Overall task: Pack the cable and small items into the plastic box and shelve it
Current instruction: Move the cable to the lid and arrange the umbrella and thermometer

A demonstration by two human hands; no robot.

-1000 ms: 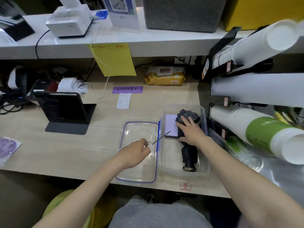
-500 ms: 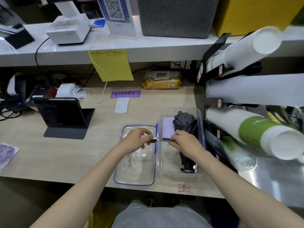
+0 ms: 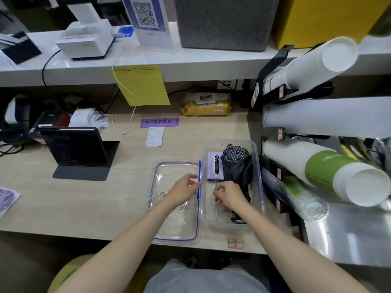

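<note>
The clear plastic box (image 3: 259,172) stands on the wooden counter, right of centre. Inside it lie a folded dark umbrella (image 3: 237,163) and a flat purple item (image 3: 211,176). A black probe thermometer (image 3: 216,164) rests with its head on the purple item and its thin metal probe pointing toward me. My right hand (image 3: 230,197) pinches that probe inside the box. The blue-rimmed lid (image 3: 175,229) lies upside down to the left of the box, with a white cable (image 3: 153,199) on it. My left hand (image 3: 186,191) hovers over the lid's right edge, fingers loose and holding nothing.
A black tablet (image 3: 76,149) stands on its folded cover at the left. Racks of stacked paper cups (image 3: 317,166) jut out at the right, close to the box. A yellow wipes pack (image 3: 206,104) and a receipt (image 3: 155,136) lie further back. A white shelf (image 3: 190,66) runs above.
The thermometer went from my left hand to my right and now lies in the box on the purple item. My left hand has let go and stays over the lid.
</note>
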